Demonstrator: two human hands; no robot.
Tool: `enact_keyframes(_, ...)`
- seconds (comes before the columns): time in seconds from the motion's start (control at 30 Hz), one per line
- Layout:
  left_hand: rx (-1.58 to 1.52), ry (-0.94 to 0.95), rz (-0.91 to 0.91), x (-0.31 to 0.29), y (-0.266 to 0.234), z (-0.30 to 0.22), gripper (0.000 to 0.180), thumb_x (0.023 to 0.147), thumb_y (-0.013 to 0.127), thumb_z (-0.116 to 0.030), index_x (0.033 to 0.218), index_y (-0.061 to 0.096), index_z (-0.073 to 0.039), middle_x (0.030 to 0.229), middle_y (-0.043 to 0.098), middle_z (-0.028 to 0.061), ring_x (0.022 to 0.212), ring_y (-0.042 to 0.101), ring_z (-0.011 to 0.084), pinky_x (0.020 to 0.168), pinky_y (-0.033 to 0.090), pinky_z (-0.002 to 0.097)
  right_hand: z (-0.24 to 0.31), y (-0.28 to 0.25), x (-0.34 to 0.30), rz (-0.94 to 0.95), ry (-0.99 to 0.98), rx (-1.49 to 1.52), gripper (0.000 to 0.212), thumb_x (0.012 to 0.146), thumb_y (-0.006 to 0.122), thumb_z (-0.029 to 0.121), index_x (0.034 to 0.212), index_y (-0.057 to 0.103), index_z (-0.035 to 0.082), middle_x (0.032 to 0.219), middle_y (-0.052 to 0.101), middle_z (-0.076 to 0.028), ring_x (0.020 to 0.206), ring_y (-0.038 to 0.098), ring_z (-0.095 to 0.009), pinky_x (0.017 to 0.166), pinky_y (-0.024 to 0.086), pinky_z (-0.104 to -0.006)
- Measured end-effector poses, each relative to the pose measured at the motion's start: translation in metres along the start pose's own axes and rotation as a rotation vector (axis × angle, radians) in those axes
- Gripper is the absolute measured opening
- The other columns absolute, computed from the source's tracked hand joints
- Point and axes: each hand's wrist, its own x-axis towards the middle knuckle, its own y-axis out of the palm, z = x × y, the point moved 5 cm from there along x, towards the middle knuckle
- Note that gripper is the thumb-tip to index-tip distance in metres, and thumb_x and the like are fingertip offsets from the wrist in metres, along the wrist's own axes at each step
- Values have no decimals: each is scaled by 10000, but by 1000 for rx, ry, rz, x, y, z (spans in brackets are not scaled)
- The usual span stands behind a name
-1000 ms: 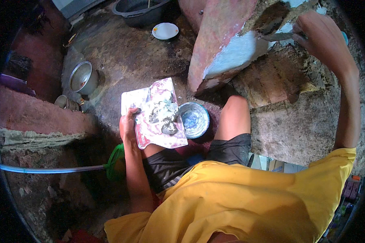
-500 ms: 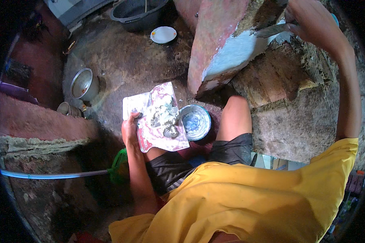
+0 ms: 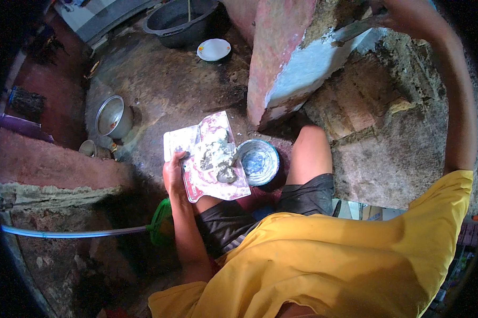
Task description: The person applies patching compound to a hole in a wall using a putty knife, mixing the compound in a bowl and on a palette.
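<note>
My left hand point(image 3: 173, 174) grips the edge of a flat, creased sheet point(image 3: 215, 188) of white and reddish colour, thumb on top. A lump of wet, whitish-grey paste point(image 3: 216, 153) sits on it. Just right of the sheet is a blue-rimmed bowl point(image 3: 258, 162) smeared white inside. At the upper right, my raised right hand point(image 3: 395, 15) is closed round a scraper point(image 3: 350, 31), its handle hidden in the fingers. The flat blade lies against the upper part of a white-coated strip point(image 3: 308, 69) on the pinkish wall corner point(image 3: 276, 47).
A dark basin point(image 3: 183, 29) with a stick in it and a white plate point(image 3: 214, 50) stand at the back. A metal pot point(image 3: 114, 117) and a small pail point(image 3: 94, 149) are at left. Near my left forearm, a blue hose point(image 3: 80, 232) reaches a green mesh-like thing point(image 3: 158, 222). Rough masonry point(image 3: 366, 153) fills the right.
My right hand and the scraper have moved up a little along the wall corner. The left hand still holds the sheet with the paste. The whole view has shifted slightly.
</note>
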Motion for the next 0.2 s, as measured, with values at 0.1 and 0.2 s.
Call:
enact_keyframes(0.1, 11, 21, -5, -1, -6, -2, 297, 752, 571, -156, 913, 562, 93, 789, 601, 106, 623, 589, 179, 601, 482, 281, -6, 3, 10, 111, -18, 5, 199, 609, 711, 224, 643, 626, 47, 618, 586, -148, 655, 596, -321, 553, 467, -394)
enact_keyframes(0.2, 26, 27, 4, 3, -10, 0, 293, 755, 571, -155, 909, 562, 94, 788, 602, 108, 621, 591, 180, 603, 485, 285, -4, -5, 2, -32, 21, -156, 234, 631, 708, 238, 630, 618, 23, 614, 583, -156, 651, 597, -321, 551, 466, -395)
